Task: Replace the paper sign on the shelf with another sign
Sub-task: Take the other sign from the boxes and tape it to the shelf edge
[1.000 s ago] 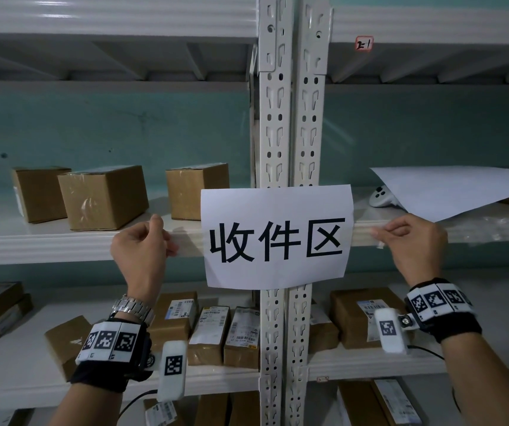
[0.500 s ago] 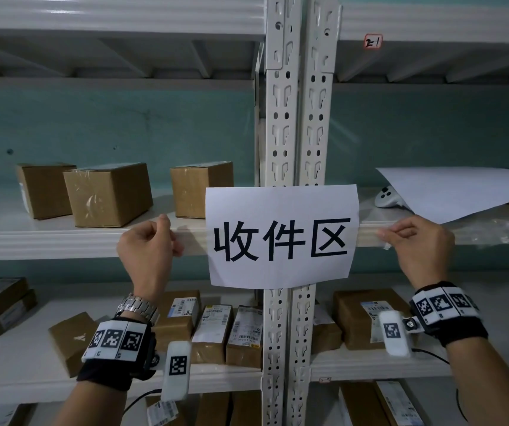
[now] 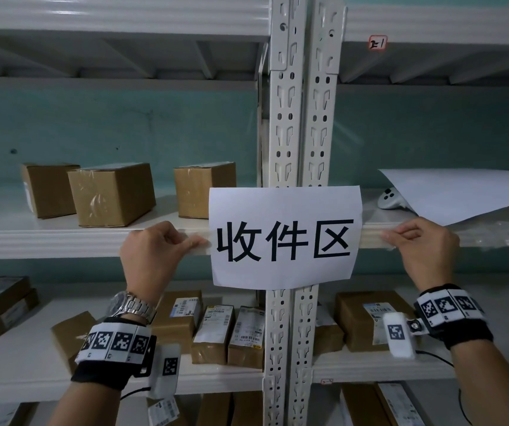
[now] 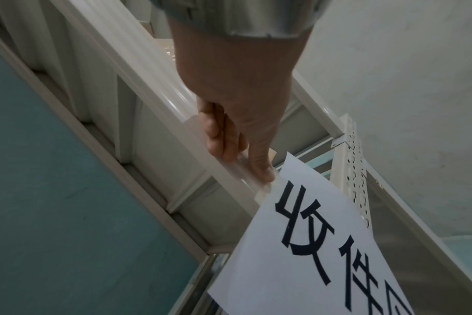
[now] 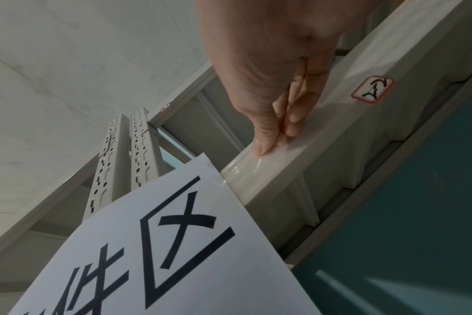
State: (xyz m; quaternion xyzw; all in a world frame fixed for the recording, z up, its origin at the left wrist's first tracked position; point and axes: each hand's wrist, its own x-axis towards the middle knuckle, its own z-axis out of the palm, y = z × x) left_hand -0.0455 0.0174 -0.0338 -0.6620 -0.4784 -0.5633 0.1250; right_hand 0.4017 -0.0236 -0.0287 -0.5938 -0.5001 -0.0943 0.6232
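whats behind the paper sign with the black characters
The paper sign hangs in front of the shelf edge and two upright posts, which show above and below it. Whatever else lies behind is covered.

Big black characters 收件区 fill the white sign (image 3: 284,238). At one o'clock, a red-edged sticker (image 3: 378,43) on the upper beam, possibly "上1". Parcel labels (image 3: 216,321) at six o'clock: too small to read.
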